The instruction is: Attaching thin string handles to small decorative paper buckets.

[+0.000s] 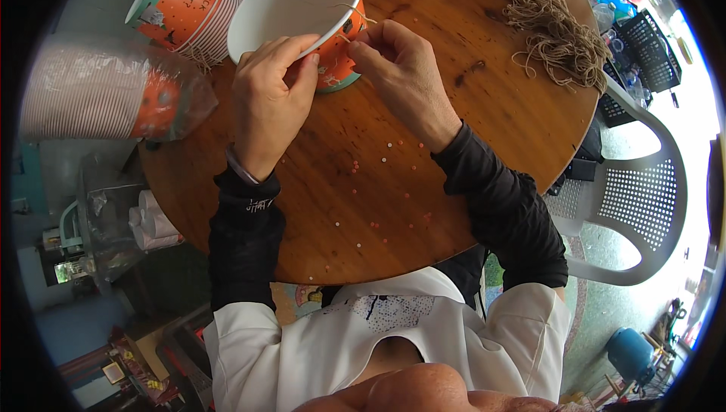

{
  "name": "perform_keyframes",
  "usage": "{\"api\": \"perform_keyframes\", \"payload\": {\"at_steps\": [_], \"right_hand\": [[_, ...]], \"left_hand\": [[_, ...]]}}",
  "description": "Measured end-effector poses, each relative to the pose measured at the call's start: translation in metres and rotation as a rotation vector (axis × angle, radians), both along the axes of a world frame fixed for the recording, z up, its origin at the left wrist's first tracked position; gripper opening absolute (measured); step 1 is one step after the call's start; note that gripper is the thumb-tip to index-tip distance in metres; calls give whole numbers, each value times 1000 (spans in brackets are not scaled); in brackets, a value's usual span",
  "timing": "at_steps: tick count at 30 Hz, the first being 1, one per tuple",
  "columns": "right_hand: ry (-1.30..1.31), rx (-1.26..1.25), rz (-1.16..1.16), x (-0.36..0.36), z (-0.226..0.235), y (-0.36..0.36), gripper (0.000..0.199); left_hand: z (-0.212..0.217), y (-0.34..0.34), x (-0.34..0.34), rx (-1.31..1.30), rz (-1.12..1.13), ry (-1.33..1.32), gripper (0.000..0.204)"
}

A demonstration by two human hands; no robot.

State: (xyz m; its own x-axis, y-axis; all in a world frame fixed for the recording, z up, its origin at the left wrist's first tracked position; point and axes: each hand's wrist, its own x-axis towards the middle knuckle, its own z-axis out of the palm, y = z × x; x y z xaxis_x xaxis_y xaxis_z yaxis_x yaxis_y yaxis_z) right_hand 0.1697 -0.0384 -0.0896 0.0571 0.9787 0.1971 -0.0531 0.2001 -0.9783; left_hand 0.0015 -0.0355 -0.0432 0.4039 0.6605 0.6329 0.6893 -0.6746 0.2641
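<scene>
My left hand (266,102) gripped the rim of a paper cup (302,11) tipped on the round wooden counter (484,109), my fingers (299,52) curled together over its edge. My right hand (404,75) sat just beside it, fingertips (361,47) pinching a thin string (355,11) at the cup's side. Beyond my left fingers lay a stack of cups (189,11); far past my right fingers, a bundle of twine (556,34). Small paper dots (378,162) were scattered below my wrists.
</scene>
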Motion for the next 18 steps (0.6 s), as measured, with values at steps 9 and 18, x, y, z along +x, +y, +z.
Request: {"api": "perform_keyframes", "payload": {"at_steps": [9,18], "right_hand": [[-61,47,-3,2,2,-1,23],[-177,225,-14,-5,12,-16,15]], "left_hand": [[3,-4,5,5,-32,14,21],[27,-9,-3,-145,-49,83,17]]}}
